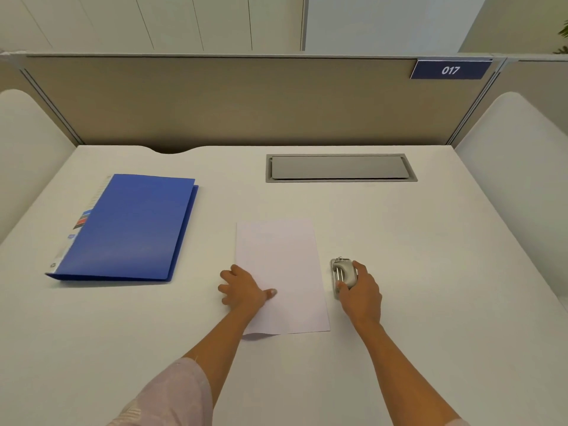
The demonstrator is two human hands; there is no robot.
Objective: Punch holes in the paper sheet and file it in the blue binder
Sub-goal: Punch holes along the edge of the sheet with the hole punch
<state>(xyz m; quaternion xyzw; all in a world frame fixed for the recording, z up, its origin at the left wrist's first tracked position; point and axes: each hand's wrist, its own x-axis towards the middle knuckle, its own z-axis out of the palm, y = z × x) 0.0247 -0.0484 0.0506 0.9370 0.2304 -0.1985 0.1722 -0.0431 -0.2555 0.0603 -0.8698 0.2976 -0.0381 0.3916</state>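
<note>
So the biggest thing here is the white surface [430, 272], and it's being fenced in at the back by a beige partition [246, 103]. Over on the far left, the blue binder [132, 229] is lying flat and closed, spine label facing left, well apart from everything else. At the back right, a grey hatch lid [339, 168] is sitting flush in the surface. The paper sheet [285, 265] is lying roughly in the middle, long side pointing away from the person, and its near left corner is being lifted a bit, with a shadow showing under it. A small blue plate [451, 70] reading 017 is hanging on the partition's top right. A pale sleeve [172, 395] is being worn on the left arm. The left grip [242, 289] is being kept at the sheet's left edge: the thumb is being laid on top of the paper while the fingers are being curled just off the edge, so the sheet is being pinched there, though the fingertips can't really be seen. The right grip [361, 292] is being wrapped around the hole punch [342, 269], thumb on the near side and fingers over the far side. That little grey punch is sitting just beside the sheet's right edge, not touching it.
</note>
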